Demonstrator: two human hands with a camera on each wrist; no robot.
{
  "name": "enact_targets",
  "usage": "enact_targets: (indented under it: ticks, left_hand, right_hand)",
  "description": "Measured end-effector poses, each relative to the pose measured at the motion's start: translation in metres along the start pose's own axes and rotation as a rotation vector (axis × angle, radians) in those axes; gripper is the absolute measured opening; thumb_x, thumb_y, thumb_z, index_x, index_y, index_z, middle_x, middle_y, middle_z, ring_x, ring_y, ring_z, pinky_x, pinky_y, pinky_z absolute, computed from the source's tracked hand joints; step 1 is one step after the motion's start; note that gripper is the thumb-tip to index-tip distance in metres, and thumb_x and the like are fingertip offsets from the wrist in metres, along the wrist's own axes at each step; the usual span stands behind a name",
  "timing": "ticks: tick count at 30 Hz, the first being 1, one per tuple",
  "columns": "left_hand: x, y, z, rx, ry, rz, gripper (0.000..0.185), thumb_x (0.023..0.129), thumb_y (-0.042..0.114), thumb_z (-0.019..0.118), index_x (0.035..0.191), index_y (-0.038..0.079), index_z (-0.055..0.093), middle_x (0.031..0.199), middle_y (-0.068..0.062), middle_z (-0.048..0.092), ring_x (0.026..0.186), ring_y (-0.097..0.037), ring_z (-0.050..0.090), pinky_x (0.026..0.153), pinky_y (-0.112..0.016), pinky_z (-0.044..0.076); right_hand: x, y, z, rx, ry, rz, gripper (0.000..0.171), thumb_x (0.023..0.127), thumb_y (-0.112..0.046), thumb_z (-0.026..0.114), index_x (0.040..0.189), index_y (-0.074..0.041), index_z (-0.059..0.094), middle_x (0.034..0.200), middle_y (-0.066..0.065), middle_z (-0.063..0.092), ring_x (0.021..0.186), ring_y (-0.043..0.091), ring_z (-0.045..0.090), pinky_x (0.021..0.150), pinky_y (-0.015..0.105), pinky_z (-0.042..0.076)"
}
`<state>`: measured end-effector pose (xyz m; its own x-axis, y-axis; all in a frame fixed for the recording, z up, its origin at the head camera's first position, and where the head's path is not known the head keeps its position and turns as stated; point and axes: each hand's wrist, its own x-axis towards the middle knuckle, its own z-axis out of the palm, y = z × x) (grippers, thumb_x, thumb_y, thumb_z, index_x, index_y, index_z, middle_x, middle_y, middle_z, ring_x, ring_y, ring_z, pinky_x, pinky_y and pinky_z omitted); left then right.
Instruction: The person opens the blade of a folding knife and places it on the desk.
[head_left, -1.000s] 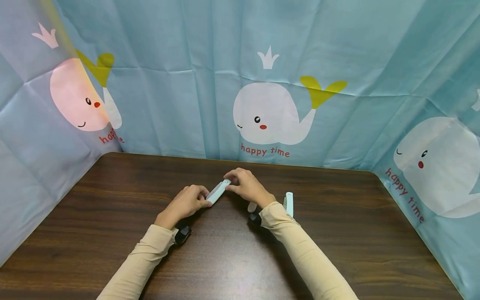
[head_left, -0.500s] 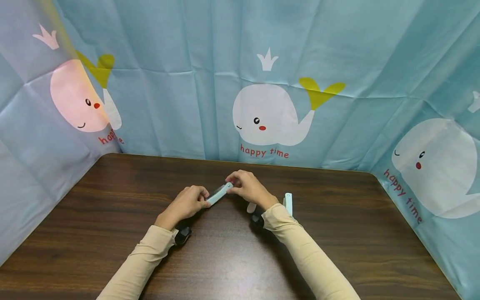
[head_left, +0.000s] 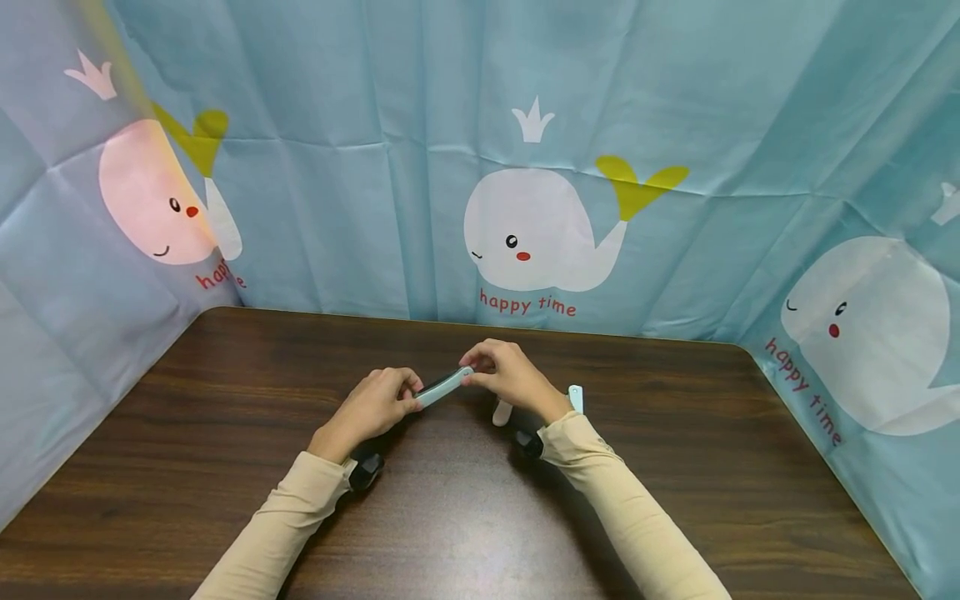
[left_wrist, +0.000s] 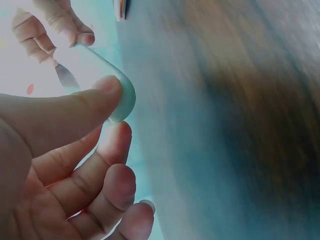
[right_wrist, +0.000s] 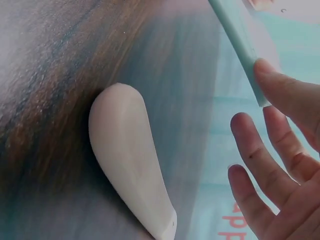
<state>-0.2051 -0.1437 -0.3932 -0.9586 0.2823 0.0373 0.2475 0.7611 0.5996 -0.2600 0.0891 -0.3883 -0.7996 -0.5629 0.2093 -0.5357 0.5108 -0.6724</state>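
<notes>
A mint-green folding knife [head_left: 444, 390] is held between both hands above the table, with a dark grey blade along its upper edge. My left hand [head_left: 375, 408] pinches its lower end; in the left wrist view the thumb presses the rounded handle end against the index fingertip. The right hand [head_left: 510, 375] pinches the upper, pivot end between thumb and fingers, its other fingers spread apart in the right wrist view. Beneath the right hand lies a white, rounded handle-shaped piece [right_wrist: 127, 150]. A second mint-green handle [head_left: 576, 397] lies farther right, partly hidden by the right forearm.
The brown wooden table [head_left: 660, 500] runs back to a light blue curtain [head_left: 337, 208] with whale prints, which also closes off both sides. Each wrist carries a small black camera.
The right hand has shifted slightly right, and the knife has turned to a flatter angle, its blade now showing as a thin dark strip. My left hand has barely moved.
</notes>
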Motion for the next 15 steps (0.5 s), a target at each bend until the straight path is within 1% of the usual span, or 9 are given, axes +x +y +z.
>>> enact_targets:
  ticks: [3, 7, 12, 15]
  left_hand:
    - [-0.001, 0.004, -0.002, 0.003, 0.002, 0.018, 0.011, 0.088, 0.010, 0.074, 0.096, 0.006, 0.067, 0.075, 0.000, 0.060, 0.063, -0.010, 0.049, 0.059, -0.025, 0.038]
    - [-0.002, 0.009, -0.004, -0.002, 0.005, 0.024, 0.011, 0.088, 0.010, 0.074, 0.095, 0.006, 0.068, 0.075, 0.000, 0.060, 0.063, -0.010, 0.048, 0.058, -0.024, 0.038]
    - [-0.003, 0.014, -0.006, -0.011, 0.013, 0.032, 0.010, 0.087, 0.011, 0.075, 0.094, 0.008, 0.068, 0.076, 0.001, 0.061, 0.063, -0.010, 0.048, 0.057, -0.024, 0.037]
    - [-0.004, 0.016, -0.006, -0.010, 0.020, 0.035, 0.010, 0.087, 0.011, 0.076, 0.093, 0.009, 0.069, 0.077, 0.001, 0.061, 0.065, -0.010, 0.049, 0.059, -0.024, 0.038]
  right_hand:
    - [-0.004, -0.002, -0.004, 0.016, 0.009, -0.010, 0.022, 0.084, -0.012, 0.078, 0.104, -0.005, 0.071, 0.102, 0.008, 0.070, 0.089, 0.015, 0.069, 0.080, 0.025, 0.054]
    - [-0.008, -0.004, -0.008, 0.003, 0.005, 0.001, 0.022, 0.086, -0.014, 0.078, 0.105, -0.006, 0.070, 0.100, 0.006, 0.073, 0.088, 0.013, 0.070, 0.081, 0.026, 0.055]
    - [-0.014, -0.007, -0.013, -0.019, -0.003, 0.005, 0.019, 0.086, -0.016, 0.077, 0.102, -0.009, 0.069, 0.094, 0.004, 0.074, 0.084, 0.010, 0.069, 0.078, 0.025, 0.053]
    - [-0.020, -0.009, -0.016, -0.027, -0.002, -0.003, 0.018, 0.085, -0.016, 0.078, 0.099, -0.009, 0.069, 0.090, 0.002, 0.074, 0.081, 0.009, 0.067, 0.076, 0.026, 0.052]
